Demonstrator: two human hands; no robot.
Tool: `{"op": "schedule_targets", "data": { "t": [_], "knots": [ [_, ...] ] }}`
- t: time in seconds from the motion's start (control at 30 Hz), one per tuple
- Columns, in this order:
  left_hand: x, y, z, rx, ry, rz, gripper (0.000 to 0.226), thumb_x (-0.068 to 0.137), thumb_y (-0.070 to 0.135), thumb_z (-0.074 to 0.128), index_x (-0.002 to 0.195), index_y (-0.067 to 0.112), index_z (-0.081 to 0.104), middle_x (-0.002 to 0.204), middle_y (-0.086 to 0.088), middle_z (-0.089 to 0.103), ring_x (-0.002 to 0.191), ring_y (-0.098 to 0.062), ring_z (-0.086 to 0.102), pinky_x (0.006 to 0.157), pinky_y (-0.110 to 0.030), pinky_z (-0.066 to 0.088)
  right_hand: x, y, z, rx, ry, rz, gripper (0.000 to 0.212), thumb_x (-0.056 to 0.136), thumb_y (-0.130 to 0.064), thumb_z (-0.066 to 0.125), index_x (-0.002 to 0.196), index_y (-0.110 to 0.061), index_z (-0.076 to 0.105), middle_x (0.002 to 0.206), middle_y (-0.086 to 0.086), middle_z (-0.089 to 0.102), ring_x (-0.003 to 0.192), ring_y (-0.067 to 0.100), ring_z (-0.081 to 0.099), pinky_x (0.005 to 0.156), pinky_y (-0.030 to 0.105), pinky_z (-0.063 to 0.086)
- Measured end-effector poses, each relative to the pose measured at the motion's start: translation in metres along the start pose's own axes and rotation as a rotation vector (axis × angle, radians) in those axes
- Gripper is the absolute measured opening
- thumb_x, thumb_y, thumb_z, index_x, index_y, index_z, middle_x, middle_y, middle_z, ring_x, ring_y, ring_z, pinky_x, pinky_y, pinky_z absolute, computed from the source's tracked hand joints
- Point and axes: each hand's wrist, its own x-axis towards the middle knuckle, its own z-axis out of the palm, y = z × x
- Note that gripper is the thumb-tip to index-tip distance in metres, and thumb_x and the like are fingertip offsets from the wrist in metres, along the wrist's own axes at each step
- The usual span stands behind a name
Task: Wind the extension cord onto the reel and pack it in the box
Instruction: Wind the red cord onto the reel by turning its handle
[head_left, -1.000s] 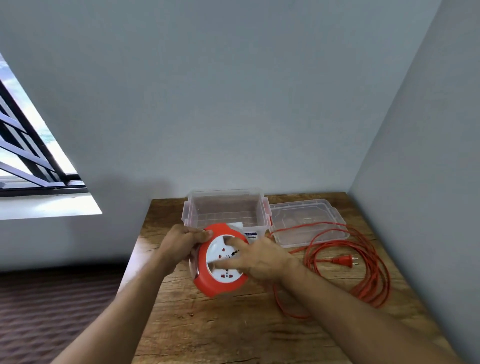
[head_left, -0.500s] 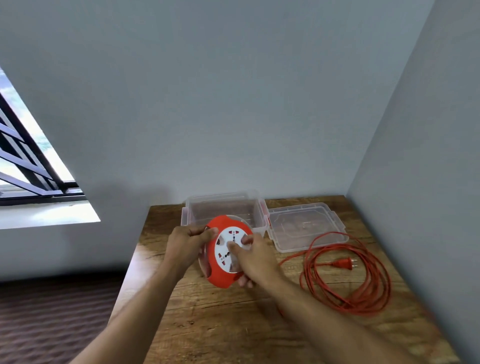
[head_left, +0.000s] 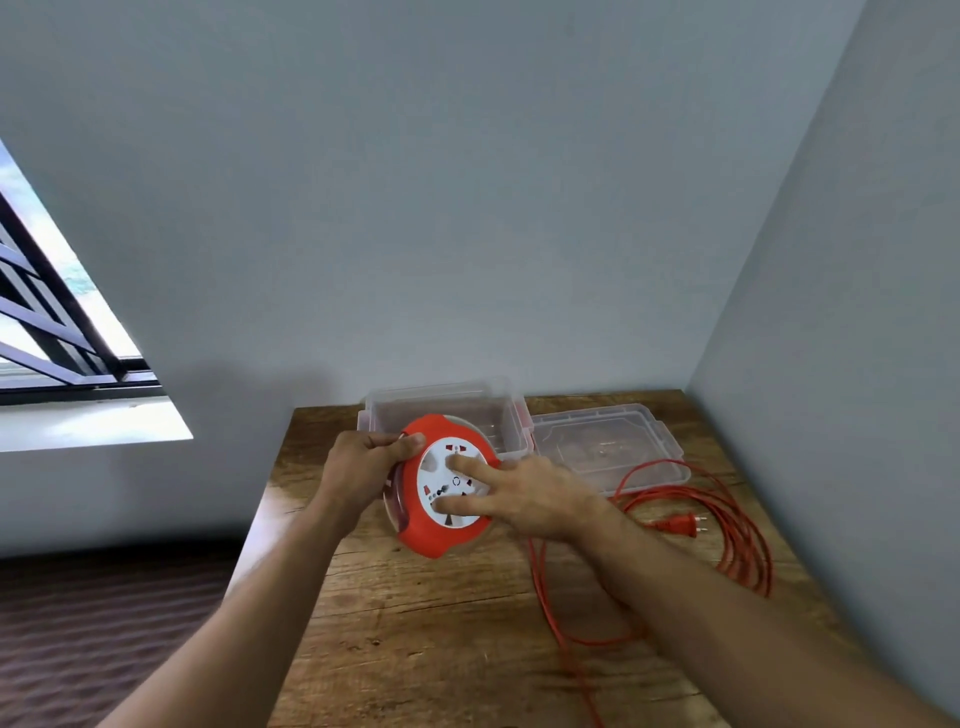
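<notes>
The red cord reel (head_left: 422, 535) with a white socket face is held tilted above the wooden table (head_left: 415, 623), in front of the clear plastic box (head_left: 441, 402). My left hand (head_left: 358, 467) grips the reel's left rim. My right hand (head_left: 524, 493) rests spread on the white face, fingers pressing it. The orange cord (head_left: 737, 540) lies in loose loops on the table to the right, its plug (head_left: 680, 526) inside the loops. One strand runs under my right forearm toward the front edge.
The box's clear lid (head_left: 602, 441) lies flat to the right of the box. Grey walls close the table at the back and on the right. A barred window (head_left: 47, 332) is at the left, with dark floor below.
My right hand's fingers have shifted round the white face, turning it. The cord strand near my right forearm has changed its lie. The view has tilted slightly.
</notes>
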Motion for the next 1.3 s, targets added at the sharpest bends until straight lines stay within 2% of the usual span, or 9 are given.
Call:
{"op": "schedule_targets", "data": {
  "t": [0.13, 0.33, 0.43, 0.53, 0.63, 0.87, 1.0, 1.13, 1.3],
  "knots": [
    [0.003, 0.005, -0.004, 0.01, -0.029, 0.013, 0.019, 0.089, 0.037, 0.076, 0.079, 0.023, 0.083, 0.075, -0.001, 0.083, 0.069, -0.021, 0.079, 0.057, -0.027, 0.056, 0.013, 0.013, -0.01, -0.025, 0.048, -0.133, 0.07, 0.088, -0.018, 0.075, 0.141, -0.036, 0.032, 0.159, 0.016, 0.025, 0.088, 0.041, 0.068, 0.059, 0.047, 0.061],
    [0.013, 0.013, -0.011, 0.099, -0.055, 0.055, 0.017, 0.09, 0.035, 0.076, 0.079, 0.024, 0.083, 0.073, 0.002, 0.082, 0.066, -0.013, 0.078, 0.059, -0.027, 0.056, 0.023, 0.025, -0.013, -0.006, 0.095, -0.233, 0.07, 0.082, -0.016, 0.08, 0.137, -0.038, 0.043, 0.161, 0.009, 0.027, 0.084, 0.037, 0.07, 0.061, 0.043, 0.063],
    [0.02, 0.019, -0.014, 0.09, 0.01, 0.077, 0.016, 0.087, 0.037, 0.079, 0.073, 0.029, 0.083, 0.067, 0.005, 0.08, 0.056, -0.003, 0.073, 0.05, -0.019, 0.051, 0.017, 0.027, -0.008, 0.067, 0.219, -0.097, 0.055, 0.085, -0.017, 0.077, 0.132, -0.028, 0.051, 0.152, 0.015, 0.042, 0.082, 0.04, 0.07, 0.056, 0.048, 0.062],
    [0.026, 0.021, -0.015, 0.071, 0.025, 0.069, 0.012, 0.086, 0.036, 0.079, 0.075, 0.034, 0.08, 0.062, 0.011, 0.078, 0.051, 0.001, 0.07, 0.042, -0.013, 0.047, 0.002, 0.015, 0.019, 0.262, 0.283, 0.27, 0.041, 0.092, -0.044, 0.061, 0.126, -0.025, 0.047, 0.127, 0.004, 0.057, 0.082, 0.025, 0.068, 0.066, 0.045, 0.061],
    [0.03, 0.017, -0.011, 0.075, -0.007, 0.051, 0.013, 0.087, 0.036, 0.079, 0.079, 0.027, 0.083, 0.063, 0.008, 0.079, 0.05, 0.0, 0.069, 0.05, -0.02, 0.049, -0.004, 0.005, 0.04, 0.441, 0.178, 0.467, 0.058, 0.088, -0.064, 0.056, 0.129, -0.026, 0.041, 0.127, -0.001, 0.054, 0.092, 0.02, 0.066, 0.077, 0.036, 0.058],
    [0.038, 0.009, -0.006, 0.104, -0.026, 0.046, 0.015, 0.088, 0.038, 0.077, 0.084, 0.025, 0.083, 0.07, 0.006, 0.082, 0.061, -0.007, 0.077, 0.059, -0.024, 0.054, 0.014, 0.007, 0.038, 0.281, 0.221, 0.217, 0.048, 0.1, -0.036, 0.053, 0.142, -0.04, 0.031, 0.145, 0.007, 0.04, 0.083, 0.03, 0.067, 0.06, 0.045, 0.062],
    [0.042, 0.011, -0.006, 0.081, -0.009, 0.066, 0.012, 0.088, 0.036, 0.078, 0.09, 0.026, 0.083, 0.07, 0.008, 0.082, 0.063, -0.007, 0.078, 0.061, -0.025, 0.055, 0.01, 0.008, 0.036, 0.312, 0.294, 0.352, 0.031, 0.096, -0.039, 0.053, 0.121, -0.021, 0.049, 0.116, 0.006, 0.058, 0.073, 0.025, 0.065, 0.06, 0.041, 0.06],
    [0.044, 0.01, -0.003, 0.09, -0.013, 0.075, 0.013, 0.086, 0.037, 0.079, 0.088, 0.025, 0.084, 0.071, 0.007, 0.082, 0.064, -0.009, 0.078, 0.062, -0.027, 0.055, -0.003, 0.007, 0.045, 0.58, -0.031, 0.731, 0.041, 0.08, -0.056, 0.045, 0.074, -0.02, 0.062, 0.07, -0.003, 0.064, 0.069, 0.016, 0.063, 0.068, 0.033, 0.058],
    [0.043, 0.005, 0.003, 0.074, 0.013, 0.074, 0.017, 0.085, 0.037, 0.08, 0.083, 0.021, 0.085, 0.073, 0.0, 0.082, 0.074, -0.023, 0.079, 0.071, -0.038, 0.061, -0.01, -0.005, 0.052, 0.704, -0.596, 0.702, 0.045, 0.06, -0.054, 0.084, 0.094, -0.028, 0.07, 0.097, -0.007, 0.07, 0.092, 0.02, 0.066, 0.08, 0.035, 0.053]
  ]
}}
